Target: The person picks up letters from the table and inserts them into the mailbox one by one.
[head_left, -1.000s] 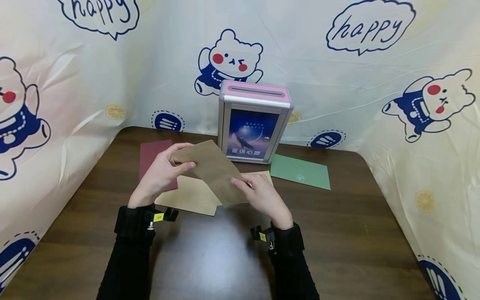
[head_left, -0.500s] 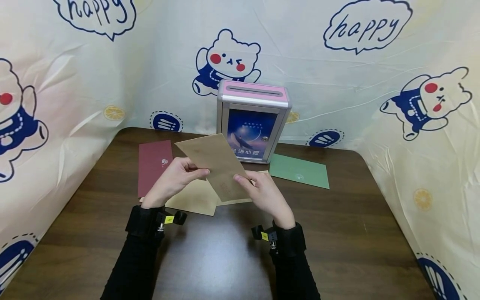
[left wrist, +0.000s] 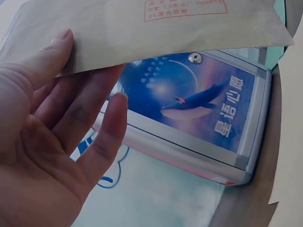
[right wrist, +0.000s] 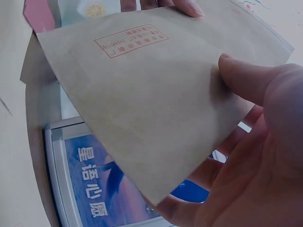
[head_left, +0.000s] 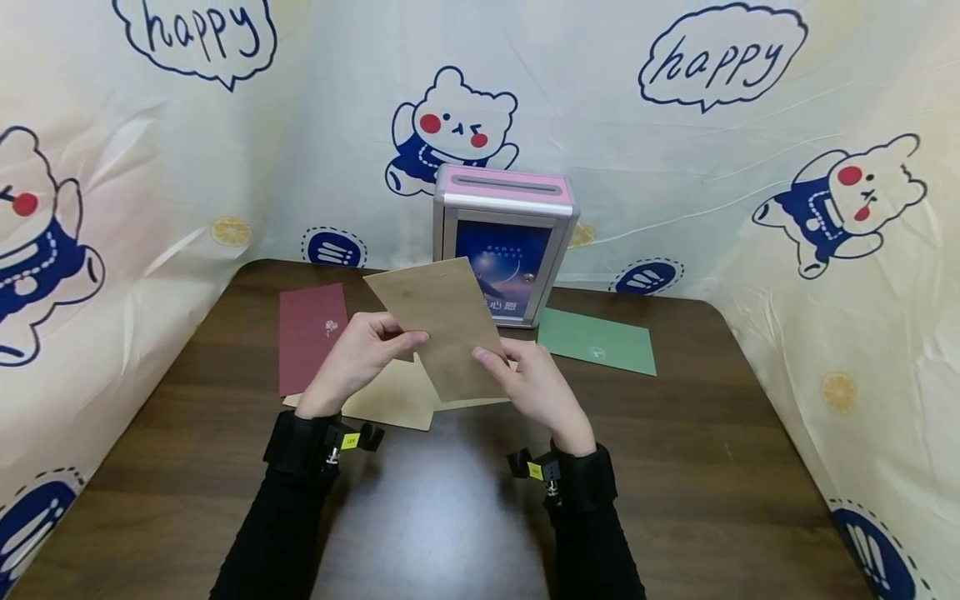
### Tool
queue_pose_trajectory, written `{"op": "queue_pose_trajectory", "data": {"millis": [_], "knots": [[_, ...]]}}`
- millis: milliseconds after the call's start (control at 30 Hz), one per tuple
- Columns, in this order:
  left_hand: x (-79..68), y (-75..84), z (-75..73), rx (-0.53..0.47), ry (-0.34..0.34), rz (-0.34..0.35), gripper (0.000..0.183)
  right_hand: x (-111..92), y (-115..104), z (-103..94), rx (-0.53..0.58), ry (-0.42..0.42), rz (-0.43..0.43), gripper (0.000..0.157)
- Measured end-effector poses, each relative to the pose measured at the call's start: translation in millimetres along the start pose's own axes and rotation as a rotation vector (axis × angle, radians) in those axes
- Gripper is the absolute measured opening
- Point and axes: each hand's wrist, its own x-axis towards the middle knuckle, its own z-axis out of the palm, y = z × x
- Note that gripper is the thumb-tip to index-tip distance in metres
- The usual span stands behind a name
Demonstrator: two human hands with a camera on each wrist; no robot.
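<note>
Left hand (head_left: pixel 360 358) and right hand (head_left: pixel 543 393) pinch the brown envelope (head_left: pixel 446 321) between thumbs (right wrist: pixel 248 79) and fingers (left wrist: pixel 87 101); a light, even grip should avoid creasing it; the slotted box (head_left: pixel 510 242) stands beyond the fingers.

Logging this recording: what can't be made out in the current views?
Head view: lower left front of the box, hidden behind the brown envelope.
Head view: the envelope's red print, too small to read.
Left wrist view: part of the envelope, cut off by the upper edge.
Right wrist view: most of the left hand, beyond the upper edge.
</note>
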Motion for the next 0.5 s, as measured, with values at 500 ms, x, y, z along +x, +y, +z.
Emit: {"op": "queue_pose_trajectory", "data": {"millis": [500], "knots": [[33.7, 51.7, -11.2, 0.261, -0.03, 0.174, 0.026, 29, -23, -56.9, -0.062, -0.064, -0.045, 0.025]]}}
